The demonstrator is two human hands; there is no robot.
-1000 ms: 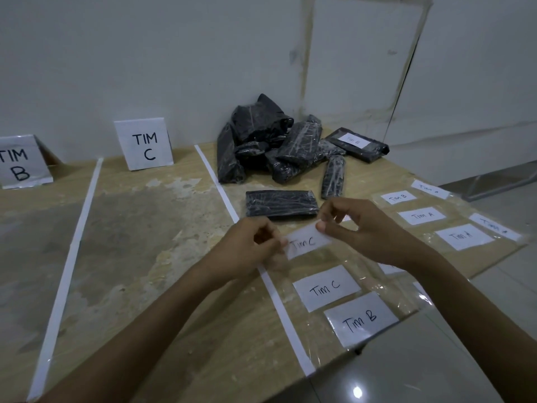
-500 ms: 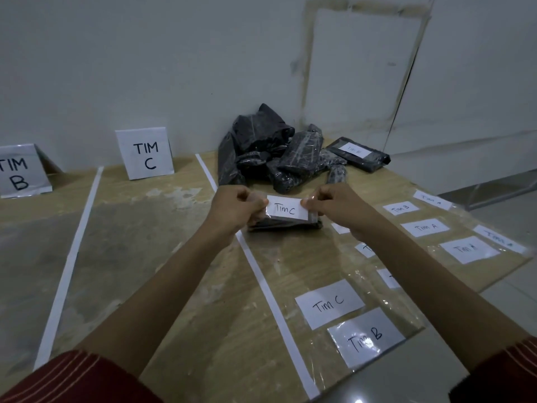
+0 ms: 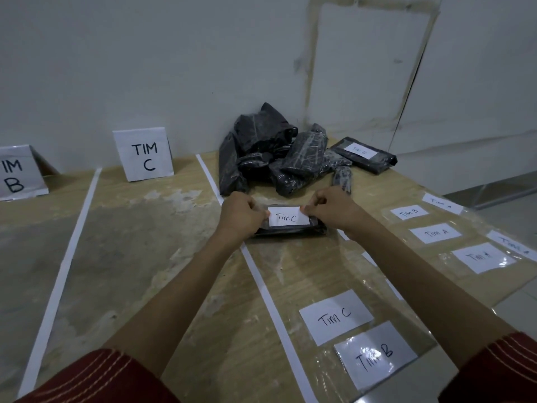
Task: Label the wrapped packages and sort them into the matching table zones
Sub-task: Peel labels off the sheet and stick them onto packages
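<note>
A flat package wrapped in black plastic film [image 3: 293,230] lies on the worn wooden table [image 3: 145,257], touching the right side of the long white tape line [image 3: 261,283] that runs down the tabletop. A white paper label [image 3: 287,217] reading "Tim C" sits on top of the package. The left hand [image 3: 239,215] pinches the label's left end with curled fingers, and the right hand [image 3: 331,210] pinches its right end between thumb and forefinger.

Right of the tape line and farther back is a heap of black wrapped packages [image 3: 270,158], with one labelled black package [image 3: 363,155] beside it. Right of the line and nearer, a clear plastic sheet [image 3: 305,271] carries more white labels. Left of the line, a white "TIM C" sign [image 3: 143,155] stands upright against the wall.
</note>
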